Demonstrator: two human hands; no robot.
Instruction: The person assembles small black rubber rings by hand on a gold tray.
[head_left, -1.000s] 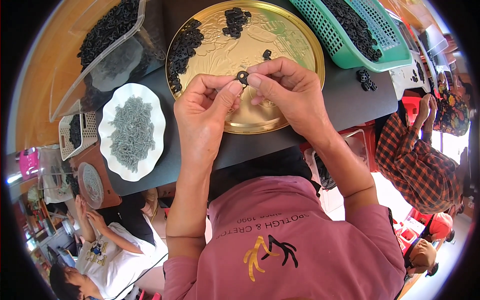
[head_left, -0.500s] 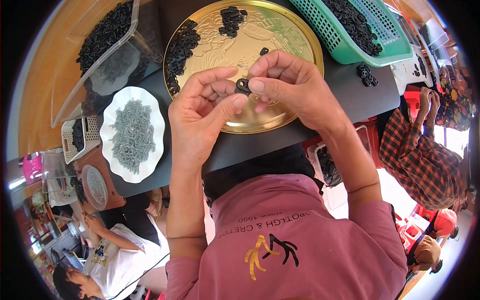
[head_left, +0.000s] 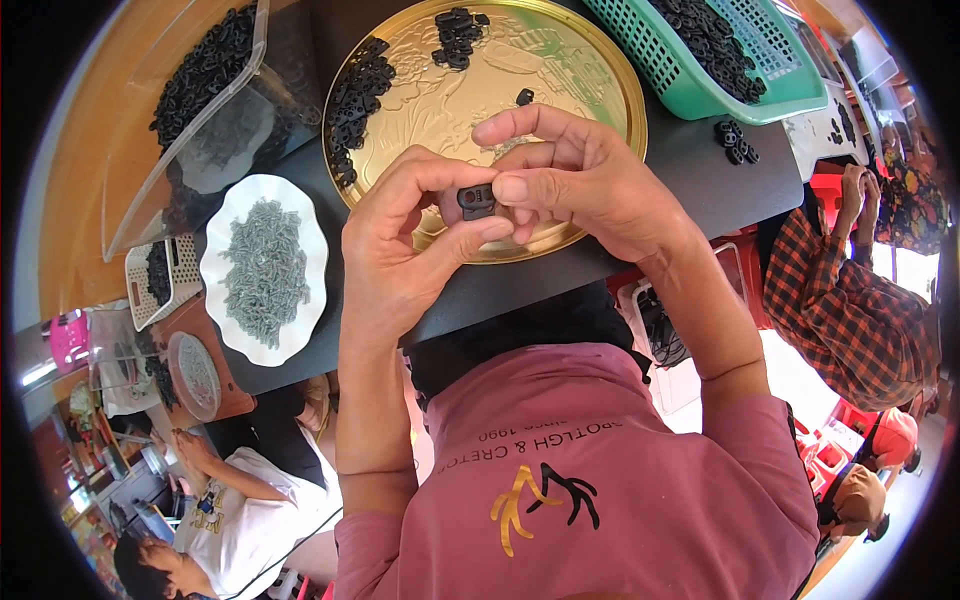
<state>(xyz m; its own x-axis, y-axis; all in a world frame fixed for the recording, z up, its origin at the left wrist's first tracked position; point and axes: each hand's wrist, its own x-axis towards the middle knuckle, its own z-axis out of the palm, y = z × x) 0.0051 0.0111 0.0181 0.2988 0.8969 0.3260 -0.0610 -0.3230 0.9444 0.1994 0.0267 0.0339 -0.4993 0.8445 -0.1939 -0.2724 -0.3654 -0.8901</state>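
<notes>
Over the near part of a round gold tray (head_left: 575, 75), my left hand (head_left: 392, 240) pinches a small black plastic cord lock (head_left: 477, 203) between thumb and forefinger. Two holes show in its upturned face. My right hand (head_left: 610, 185) has its thumb against the right end of the same piece, with the forefinger stretched out above. The fingertips behind the piece are partly hidden. Black pieces of like kind (head_left: 360, 95) are heaped along the tray's left side, a smaller group (head_left: 460, 38) lies at its far edge, and a single one (head_left: 525, 97) sits beyond my right hand.
Left of my arm stands a white scalloped dish (head_left: 213, 240) of small grey springs (head_left: 265, 270). A clear bin (head_left: 185, 165) holds black parts at far left; a green basket (head_left: 775, 112) at far right holds more. Loose pieces (head_left: 735, 145) lie beside it. Other people sit at both sides.
The cord lock has turned so its broad two-holed face shows, and it sits slightly lower and left. My left finger and thumb have closed around it; my right forefinger has stretched leftward.
</notes>
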